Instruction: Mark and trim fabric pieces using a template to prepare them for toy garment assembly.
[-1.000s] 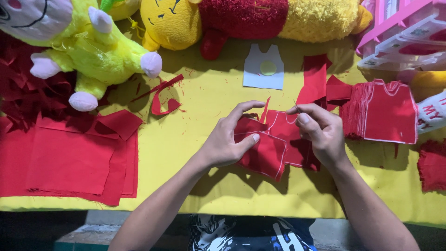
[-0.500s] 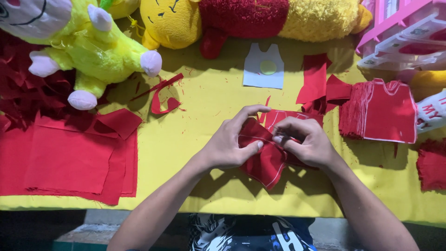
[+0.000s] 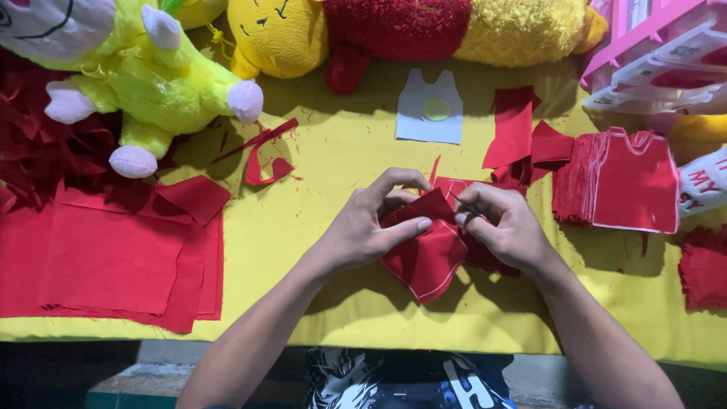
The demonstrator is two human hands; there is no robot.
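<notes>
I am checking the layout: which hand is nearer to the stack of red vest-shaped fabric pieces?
Right. The right hand is just left of the stack of red vest-shaped fabric pieces; the left hand is farther left, beyond the red piece both hold.

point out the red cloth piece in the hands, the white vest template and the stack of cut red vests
red cloth piece [image 3: 425, 261], head view, on its lower flap
white vest template [image 3: 420, 121], head view, on its left body
stack of cut red vests [image 3: 636, 182], head view, on the top piece
</notes>
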